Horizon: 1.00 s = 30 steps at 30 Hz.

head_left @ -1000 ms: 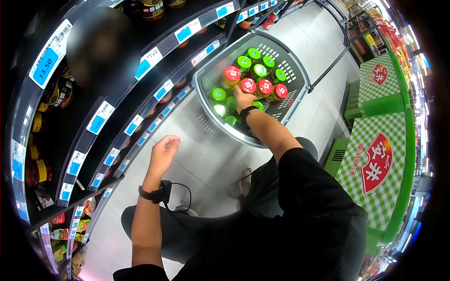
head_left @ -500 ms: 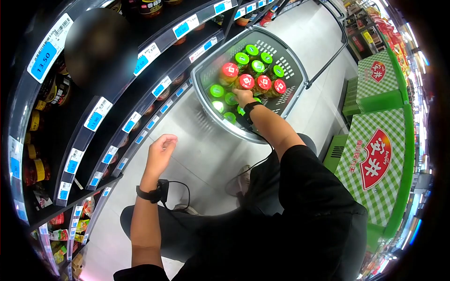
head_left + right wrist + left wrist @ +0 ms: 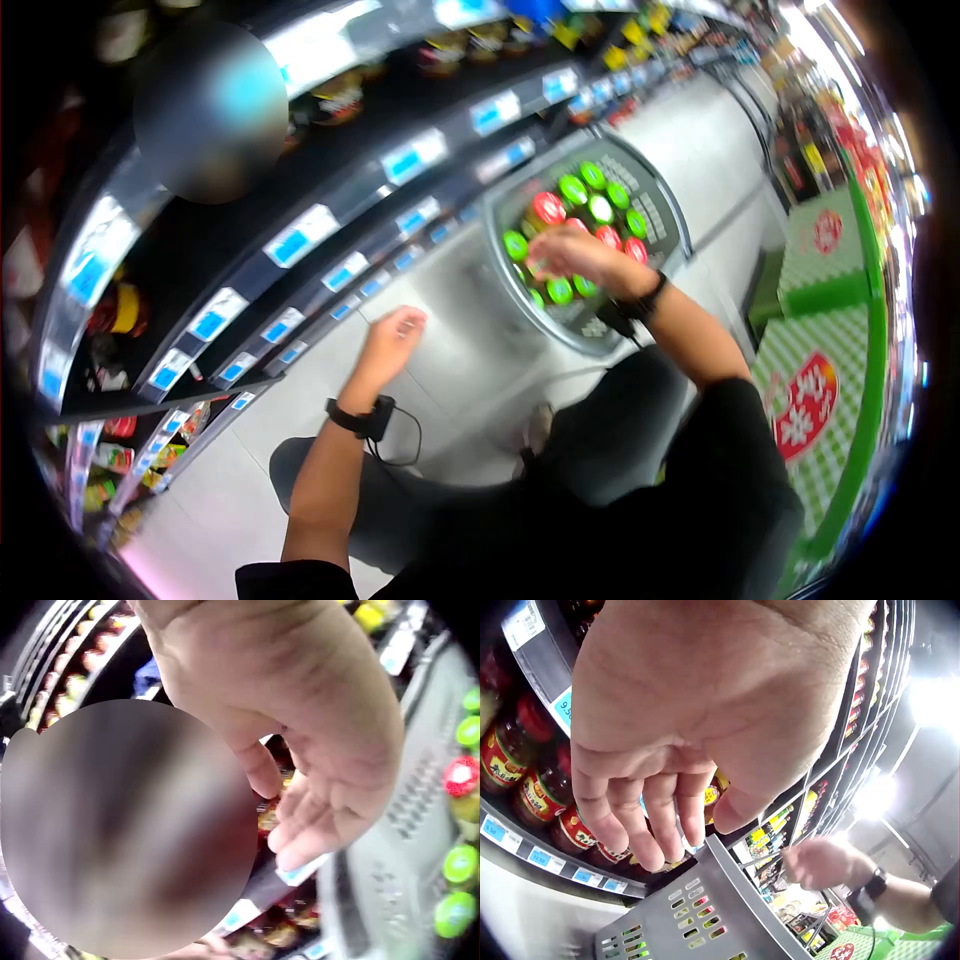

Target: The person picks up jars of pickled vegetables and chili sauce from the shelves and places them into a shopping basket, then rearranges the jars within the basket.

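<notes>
My right hand hovers over the grey shopping basket on the floor, its fingers loosely bent. In the right wrist view nothing lies between that hand's thumb and fingers. Several jars with green lids and red lids stand in the basket; the hand and forearm cover some of them in the head view. My left hand hangs in the air between the shelves and the basket, fingers loosely curled around nothing. The basket's slotted wall shows below and beyond it in the left wrist view.
Shelves with price tags curve along the left side. Sauce jars with red caps line a shelf close to the left hand. Green checkered display bins stand to the right. Grey tiled floor lies between shelf and basket.
My right hand has come up from the red-lidded jars in the basket, holding nothing. The head view has shifted, with the basket now lower and farther right. The left hand keeps its loose pose.
</notes>
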Available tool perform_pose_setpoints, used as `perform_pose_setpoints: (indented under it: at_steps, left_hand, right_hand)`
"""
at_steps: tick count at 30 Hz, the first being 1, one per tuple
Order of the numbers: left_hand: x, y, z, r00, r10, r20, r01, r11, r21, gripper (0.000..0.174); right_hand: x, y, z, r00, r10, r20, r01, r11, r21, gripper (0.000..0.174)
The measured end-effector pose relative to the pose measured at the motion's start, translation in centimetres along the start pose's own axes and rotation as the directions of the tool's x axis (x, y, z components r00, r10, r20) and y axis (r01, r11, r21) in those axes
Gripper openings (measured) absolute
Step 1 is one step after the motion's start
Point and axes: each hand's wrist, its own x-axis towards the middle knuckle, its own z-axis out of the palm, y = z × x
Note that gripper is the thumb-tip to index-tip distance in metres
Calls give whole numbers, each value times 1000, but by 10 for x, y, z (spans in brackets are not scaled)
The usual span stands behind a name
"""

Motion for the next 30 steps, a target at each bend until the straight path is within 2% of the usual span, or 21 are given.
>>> perform_pose_setpoints:
  at_steps: [2,3,4,6,7,9,11,13,15,17,19,20,21,22,23,26,29,30]
  left_hand:
    - [2,-12,-2,999,44,-3,-44,999,20,15]
    - [3,-16,-3,999,44,-12,-44,999,6,15]
    - [4,-15,-4,999,43,-15,-43,999,-9,15]
    - [2,4,-12,996,-89,-6,89,996,-11,17]
    - [1,6,-14,998,-51,-21,51,999,-13,18]
    - [1,5,-17,999,28,-22,-28,1000,-13,20]
    - [0,12,-23,999,30,-39,-31,999,-24,24]
    - [-7,16,-26,999,31,-41,-32,999,-41,26]
    - [-9,21,-30,997,47,-54,-50,997,-59,25]
    - [-16,28,-37,997,50,-60,-54,997,-59,25]
    - [-18,32,-40,996,55,-70,-60,996,-71,25]
    - [-20,29,-39,996,53,-78,-59,995,-81,25]
    - [-21,27,-41,995,49,-88,-57,995,-87,25]
    - [-21,28,-45,994,52,-92,-59,996,-70,25]
    - [-23,28,-47,994,49,-94,-54,997,-55,25]
    - [-33,31,-49,995,57,-83,-63,996,-62,25]
    - [-34,34,-52,996,57,-70,-59,998,-31,25]
    - [-36,36,-53,997,43,-58,-44,999,-22,26]
  right_hand:
    - [-49,-86,45,966,-206,154,230,960,-159,20]
    - [-72,-124,70,923,-314,224,363,902,-233,18]
    - [-91,-155,93,863,-420,280,485,845,-225,17]
    - [-114,-207,135,726,-597,343,673,720,-172,18]
    - [-119,-229,159,658,-670,343,741,657,-136,20]
    - [-115,-280,197,548,-745,380,836,481,-263,27]
    - [-101,-338,231,495,-787,369,843,331,-424,34]
    - [-74,-387,254,449,-861,237,749,217,-626,44]
    - [-38,-439,255,662,-748,48,565,456,-688,55]
    - [-20,-457,231,540,-755,373,752,232,-617,52]
    - [-8,-472,240,569,-735,370,801,393,-452,59]
    - [24,-508,208,573,-559,600,731,679,-66,60]
    - [-15,-501,247,558,-636,533,818,315,-481,55]
    - [-54,-493,287,537,-707,460,587,-79,-806,51]
    - [13,-497,266,203,-851,484,700,-219,-679,47]
    - [23,-497,275,276,-838,470,315,-384,-868,44]
    - [12,-490,276,343,-818,462,487,-265,-832,46]
    - [5,-481,275,341,-853,395,628,-106,-771,46]
